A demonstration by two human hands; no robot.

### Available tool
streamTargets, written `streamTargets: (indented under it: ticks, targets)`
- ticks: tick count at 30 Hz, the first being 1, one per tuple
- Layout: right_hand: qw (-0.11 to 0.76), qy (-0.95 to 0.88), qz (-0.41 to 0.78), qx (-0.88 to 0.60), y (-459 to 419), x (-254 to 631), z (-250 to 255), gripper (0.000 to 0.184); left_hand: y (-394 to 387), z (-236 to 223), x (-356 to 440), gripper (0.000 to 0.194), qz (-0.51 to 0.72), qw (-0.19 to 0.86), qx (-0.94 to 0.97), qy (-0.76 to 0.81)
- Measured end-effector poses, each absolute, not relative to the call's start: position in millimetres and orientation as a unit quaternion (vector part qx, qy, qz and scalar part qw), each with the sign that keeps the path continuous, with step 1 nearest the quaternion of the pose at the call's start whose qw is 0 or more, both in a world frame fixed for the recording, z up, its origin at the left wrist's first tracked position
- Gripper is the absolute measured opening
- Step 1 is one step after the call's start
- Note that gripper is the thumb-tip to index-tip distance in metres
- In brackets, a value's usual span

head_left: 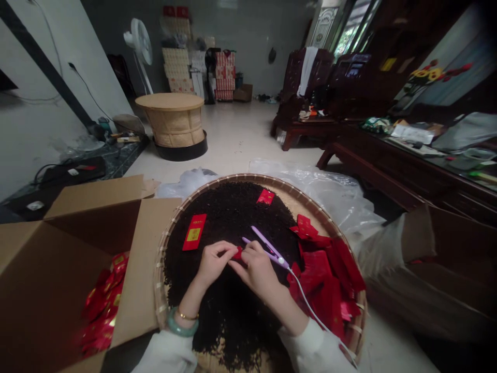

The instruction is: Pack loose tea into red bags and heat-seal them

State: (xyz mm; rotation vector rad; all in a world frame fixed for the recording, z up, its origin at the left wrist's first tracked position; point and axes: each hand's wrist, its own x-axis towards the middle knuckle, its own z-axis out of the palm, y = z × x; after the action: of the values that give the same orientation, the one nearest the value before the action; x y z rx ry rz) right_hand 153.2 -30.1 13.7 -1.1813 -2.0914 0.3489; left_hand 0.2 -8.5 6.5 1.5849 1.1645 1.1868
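Note:
Over a round woven bamboo tray (163, 243), my left hand (215, 260) and my right hand (256, 267) meet, both with fingers pinched on a small red packet (238, 253). Most of that packet is hidden by the fingers. Dark dried leaves, looking like tea (225, 202), cover much of the tray. A purple hair straightener (267, 244) with a white cord lies on the leaves just beyond my right hand, its arms apart. Left of it rests a flat red packet with a gold label (194, 232); a smaller red packet (265, 197) lies near the far rim.
Many red packets (322, 274) are heaped along the tray's right side. An open cardboard box (143, 269) on the left holds shiny red packets (104, 300). Clear plastic sheeting (318, 191) lies behind the tray. Another box (430, 259) stands right; a dark wooden table (373, 160) is beyond.

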Motion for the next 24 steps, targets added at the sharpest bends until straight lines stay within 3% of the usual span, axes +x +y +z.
streamTargets:
  ticks: [6,9,15,17,20,24]
  targets:
    - [0.282,-0.824,0.246,-0.426,-24.9,152.2,15.0,0.041,-9.4,5.0,-0.1,0.019,0.461,0.403,0.665,0.429]
    - [0.271,-0.819,0.279,-0.42,-25.7,149.8,16.3,0.041,-8.7,5.7,-1.0,0.019,0.46,0.37,0.687,0.424]
    - [0.35,-0.699,0.456,-0.426,-18.9,156.2,20.3,0.043,-8.6,15.0,-6.9,0.022,0.431,0.179,0.765,0.444]
    - [0.395,-0.624,0.533,-0.413,-15.3,161.6,20.5,0.047,-10.2,18.9,-11.2,0.035,0.381,0.13,0.8,0.445]
    - [0.428,-0.552,0.599,-0.392,-14.4,167.2,19.7,0.049,-12.7,21.4,-16.8,0.058,0.311,0.112,0.839,0.433]
    - [0.423,-0.505,0.64,-0.395,-18.6,167.9,17.8,0.049,-14.1,19.6,-19.4,0.062,0.262,0.12,0.864,0.414]
